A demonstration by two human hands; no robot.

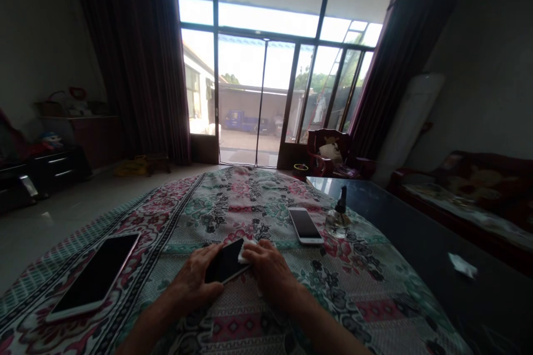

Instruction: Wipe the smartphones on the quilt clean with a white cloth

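Note:
A dark-screened smartphone (226, 264) lies on the patterned tablecloth (266, 310) between my hands. My left hand (200, 274) grips its left end, thumb along the near edge and fingers at the far side. Bunched under the fingers of my right hand (268, 266) is a white cloth or tissue (247, 252), pressed on the right end of the screen. To the right lies a white-framed smartphone (306, 226), beside a clear bottle (338, 223) with a black top. A larger phone or tablet (97, 274) with a pale frame rests at the left.
A dark glossy table (412, 233) adjoins on the right, with a crumpled white tissue (463, 265) on it. Beyond stand a red wooden chair (328, 152) and a sofa (470, 183). Glass doors (254, 100) and dark curtains (137, 66) are at the back.

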